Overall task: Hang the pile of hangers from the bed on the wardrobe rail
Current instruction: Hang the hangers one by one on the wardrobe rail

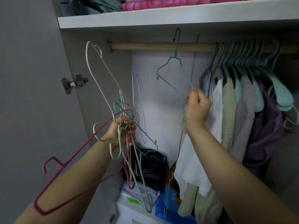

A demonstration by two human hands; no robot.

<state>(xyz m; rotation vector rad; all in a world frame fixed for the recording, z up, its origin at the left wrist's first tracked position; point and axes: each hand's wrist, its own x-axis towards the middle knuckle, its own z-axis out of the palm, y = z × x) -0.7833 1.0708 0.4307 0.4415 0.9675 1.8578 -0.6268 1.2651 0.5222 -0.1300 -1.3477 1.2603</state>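
- The right hand (196, 109) was closed in a fist around the lower bar of a green wire hanger (174, 62), whose hook stood up in front of the wooden rail (161, 46), tilted, near the shelf's underside.
- The left hand (120, 131) gripped a tangled bundle of hangers (126, 143): a white one (98, 75) rose up and left, a pink one (71, 173) slanted down across the forearm, others dangled below.
- To the right, the rail was crowded with hung clothes (234, 118) on teal hangers (252, 62), just beside the right hand.
- The left stretch of the rail was bare.
- Below sat a dark bag (153, 167), folded items and a blue bag (163, 207).
- Above, the shelf (161, 18) held folded pink bedding (161, 4).
- A door hinge (73, 84) sat on the left panel.
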